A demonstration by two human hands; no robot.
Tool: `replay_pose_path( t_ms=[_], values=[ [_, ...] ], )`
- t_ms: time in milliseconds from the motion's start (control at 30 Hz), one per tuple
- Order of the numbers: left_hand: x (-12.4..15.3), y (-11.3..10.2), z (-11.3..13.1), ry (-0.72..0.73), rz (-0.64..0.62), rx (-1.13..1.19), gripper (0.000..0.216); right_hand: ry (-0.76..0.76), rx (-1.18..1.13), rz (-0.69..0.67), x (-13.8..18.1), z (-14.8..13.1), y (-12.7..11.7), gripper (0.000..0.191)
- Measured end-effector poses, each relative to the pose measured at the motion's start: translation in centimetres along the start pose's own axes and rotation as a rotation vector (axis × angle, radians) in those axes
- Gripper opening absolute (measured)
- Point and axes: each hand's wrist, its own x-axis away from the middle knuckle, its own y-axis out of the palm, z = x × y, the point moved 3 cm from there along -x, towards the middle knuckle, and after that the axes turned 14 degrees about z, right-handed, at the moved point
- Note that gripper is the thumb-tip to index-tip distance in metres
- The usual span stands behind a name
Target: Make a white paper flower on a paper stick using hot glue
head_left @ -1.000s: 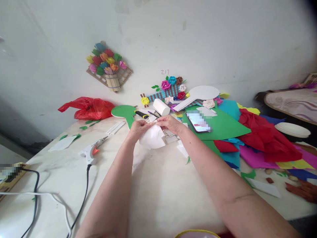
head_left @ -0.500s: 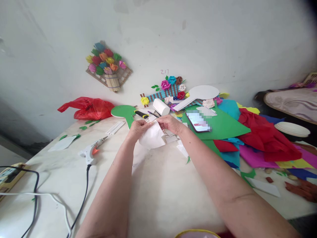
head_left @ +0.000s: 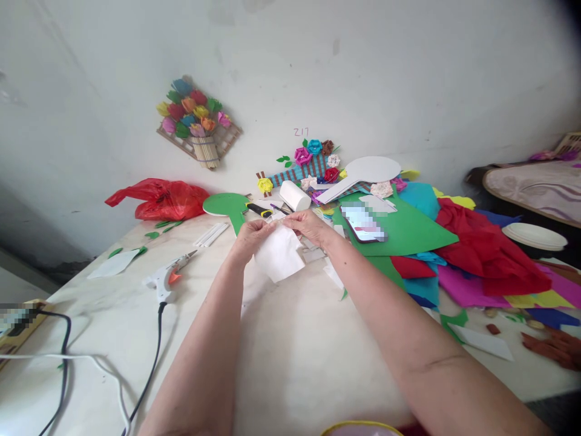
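Observation:
A thin white sheet [head_left: 279, 257], which looks like tissue or crepe paper, hangs from between my two hands over the table. My left hand [head_left: 250, 237] pinches its upper left edge. Close beside it, my right hand [head_left: 308, 225] pinches the top edge, with the fingertips of both hands almost meeting. Just beyond them lie a black and yellow utility knife [head_left: 258, 210], a white roll [head_left: 295, 195] and a green round-headed cutout [head_left: 224, 204]. Small paper scraps [head_left: 313, 254] lie under and beside my right hand.
A hot glue gun [head_left: 166, 281] with a black cord rests at left, near white sticks [head_left: 212, 234] and a red plastic bag [head_left: 170, 200]. To the right, a phone [head_left: 363, 222] sits on green sheet [head_left: 417, 233] beside crumpled red paper [head_left: 490, 248]. Paper flowers [head_left: 303, 155] stand against the wall.
The white sheet hangs slightly lower and more spread out. My fingertips have drawn closer together along its top edge, the right hand shifting a little left.

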Motion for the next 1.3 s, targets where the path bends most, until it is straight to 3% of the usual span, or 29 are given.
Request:
replay_pose_path(
  t_ms=[167,300,467,867,1300],
  values=[
    [0.0,-0.1,0.1,-0.050,-0.135,0.157,0.035,-0.010,-0.022,0.038,0.1,-0.2,0.0,0.024],
    [0.1,-0.3,0.0,-0.079,-0.181,0.151,0.031,-0.019,-0.011,0.049,0.3,-0.6,0.0,0.023],
    [0.3,-0.5,0.0,-0.071,-0.117,0.060,0.033,-0.032,0.002,0.065,0.1,-0.4,-0.1,0.024],
    [0.1,-0.7,0.4,-0.021,-0.112,-0.005,0.036,0.001,-0.088,0.065,-0.2,0.0,0.1,0.022],
    [0.6,-0.4,1.1,-0.042,-0.033,0.189,0.037,0.005,-0.124,0.065,-0.3,0.2,0.2,0.022]
  ],
)
